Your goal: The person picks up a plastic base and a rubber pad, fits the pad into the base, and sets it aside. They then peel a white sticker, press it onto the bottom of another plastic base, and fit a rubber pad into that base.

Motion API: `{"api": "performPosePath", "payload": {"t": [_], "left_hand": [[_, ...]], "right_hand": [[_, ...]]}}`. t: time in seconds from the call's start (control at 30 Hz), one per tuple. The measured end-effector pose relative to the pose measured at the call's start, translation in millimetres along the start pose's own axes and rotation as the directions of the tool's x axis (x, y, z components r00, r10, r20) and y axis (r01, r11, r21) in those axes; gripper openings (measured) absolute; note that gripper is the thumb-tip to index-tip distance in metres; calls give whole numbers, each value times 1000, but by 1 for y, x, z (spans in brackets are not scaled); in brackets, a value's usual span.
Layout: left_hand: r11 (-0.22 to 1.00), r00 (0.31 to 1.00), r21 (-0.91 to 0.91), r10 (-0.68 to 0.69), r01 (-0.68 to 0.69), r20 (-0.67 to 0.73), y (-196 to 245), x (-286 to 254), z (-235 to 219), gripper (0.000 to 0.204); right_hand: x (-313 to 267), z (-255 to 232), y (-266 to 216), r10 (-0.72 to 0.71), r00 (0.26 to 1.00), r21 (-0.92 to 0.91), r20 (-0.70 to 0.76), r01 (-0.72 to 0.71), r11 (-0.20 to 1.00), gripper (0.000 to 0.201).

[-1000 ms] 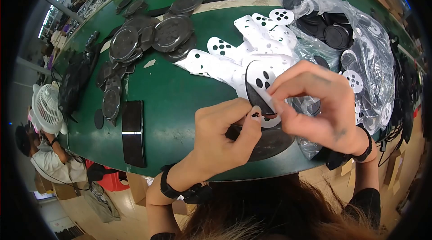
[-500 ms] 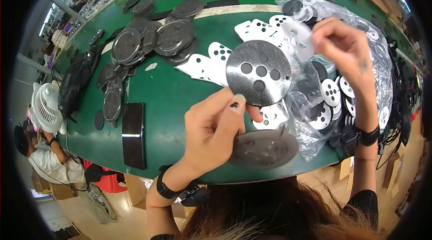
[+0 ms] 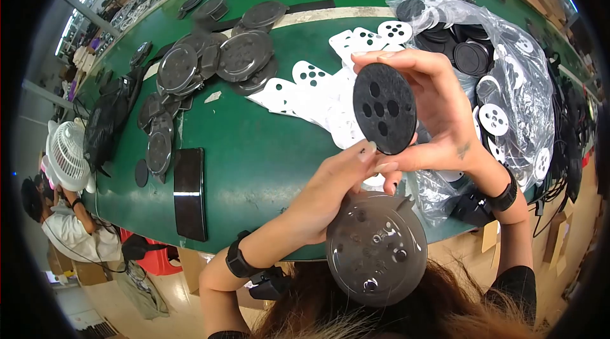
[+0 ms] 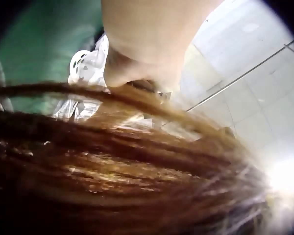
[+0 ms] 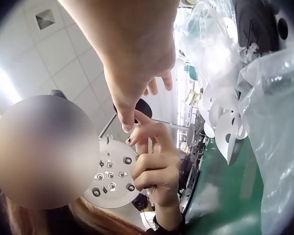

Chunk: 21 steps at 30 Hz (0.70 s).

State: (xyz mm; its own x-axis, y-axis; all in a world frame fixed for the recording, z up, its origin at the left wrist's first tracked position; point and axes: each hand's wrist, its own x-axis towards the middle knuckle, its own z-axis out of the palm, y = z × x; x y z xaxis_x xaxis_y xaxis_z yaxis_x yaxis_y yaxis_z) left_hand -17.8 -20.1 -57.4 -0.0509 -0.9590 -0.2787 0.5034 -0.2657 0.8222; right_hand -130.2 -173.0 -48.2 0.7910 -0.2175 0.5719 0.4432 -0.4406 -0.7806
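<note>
A thin black disc [image 3: 400, 124] with five holes stands nearly upright in the head view. My right hand [image 3: 448, 110] grips it by the edge, fingertips at the top and thumb near the bottom. The left hand [image 3: 321, 193] has its thumb at the disc's lower edge. Its other fingers hold a smoky translucent round cover [image 3: 375, 256], tilted towards my head. In the right wrist view that cover [image 5: 118, 171] shows small studs, with left-hand fingers [image 5: 154, 161] along its rim. Hair hides much of the left wrist view.
White perforated stickers [image 3: 311, 73] lie heaped behind the hands. A clear plastic bag [image 3: 518, 72] of black and white discs is at the right. More smoky covers [image 3: 244, 56] are piled left, near a black phone-like slab [image 3: 189, 193]. A person sits beside a white fan [image 3: 67, 153].
My right hand peeled a white backing off the disc, carried it right, then came back without it to grip the disc. The disc has turned, and the cover has tilted up towards my head.
</note>
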Motion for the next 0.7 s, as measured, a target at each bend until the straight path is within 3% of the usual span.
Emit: {"api": "performPosePath", "payload": {"t": [0.1, 0.13, 0.23, 0.33, 0.4, 0.43, 0.5, 0.53, 0.6, 0.63, 0.7], "left_hand": [[996, 996, -58, -57, 60, 63, 4, 1, 7, 46], [997, 996, -58, -56, 59, 63, 6, -1, 8, 46], [996, 989, 75, 37, -49, 144, 6, -4, 7, 51], [971, 992, 204, 120, -125, 35, 3, -1, 1, 46], [981, 943, 156, 158, -116, -294, 8, -2, -4, 45], [981, 941, 154, 161, -119, -297, 10, -1, -5, 45], [931, 797, 136, 360, -337, -484, 14, 0, -6, 38], [931, 795, 137, 361, -339, -488, 14, -1, -8, 38], [848, 768, 88, 513, -522, -383, 16, -6, -14, 28], [830, 782, 88, 550, -551, -292, 13, -8, -22, 21], [795, 752, 123, 604, -594, -264, 10, -7, -24, 20]], "right_hand": [[-1, 0, 1, -1, 1000, 105, -12, 2, 994, 86], [-2, -1, 1, 36, 998, 215, -52, -24, 976, 80], [2, -8, -2, 170, 972, 395, -165, -93, 914, 70], [5, -18, -9, 250, 951, 405, -181, -160, 900, 69], [4, -25, -10, 277, 947, 403, -161, -193, 894, 68], [2, -29, -7, 269, 956, 389, -120, -204, 898, 68], [2, -32, -6, 234, 970, 342, -68, -197, 919, 63], [3, -31, -8, 233, 970, 344, -64, -197, 918, 63], [4, -29, -13, 328, 936, 106, -127, -315, 943, 82], [3, -30, -11, 302, 944, 94, -132, -292, 952, 80], [3, -30, -14, 323, 941, 64, -103, -318, 946, 78]]}}
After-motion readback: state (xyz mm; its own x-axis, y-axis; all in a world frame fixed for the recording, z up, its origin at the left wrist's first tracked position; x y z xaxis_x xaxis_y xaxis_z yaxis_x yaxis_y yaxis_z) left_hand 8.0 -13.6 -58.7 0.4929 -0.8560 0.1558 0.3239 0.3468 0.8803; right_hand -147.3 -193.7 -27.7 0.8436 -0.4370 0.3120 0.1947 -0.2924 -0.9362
